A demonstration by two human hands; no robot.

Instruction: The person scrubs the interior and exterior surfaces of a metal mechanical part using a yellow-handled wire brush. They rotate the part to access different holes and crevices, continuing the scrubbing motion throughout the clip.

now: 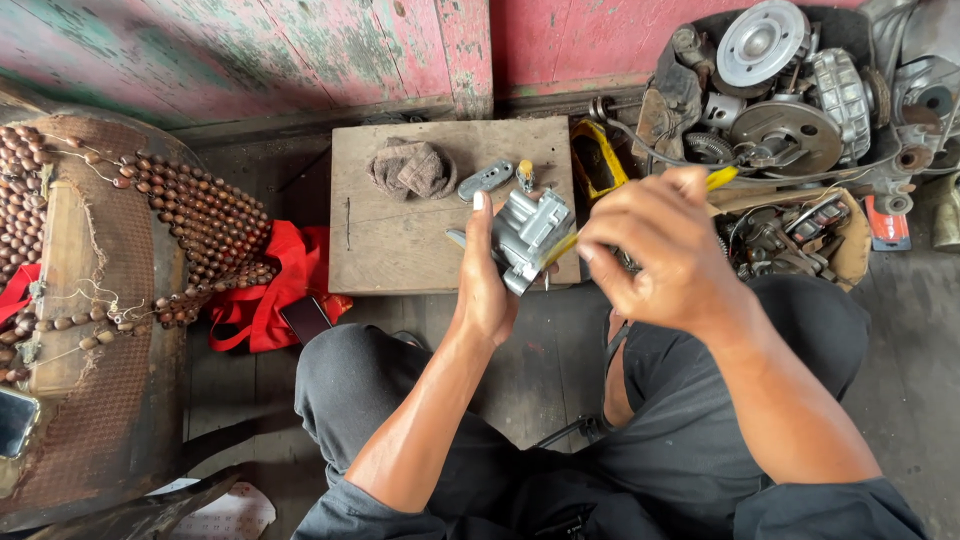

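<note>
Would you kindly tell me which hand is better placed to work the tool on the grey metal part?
The right hand: it already grips the yellow-handled tool, whose tip meets the grey cast-metal part. The left hand is occupied, holding that part steady above the wooden board.

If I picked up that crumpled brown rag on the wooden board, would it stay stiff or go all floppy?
Probably floppy: the brown rag lies bunched in soft folds. It likely feels light and shouldn't roll or break, resting flat on the wooden board.
</note>
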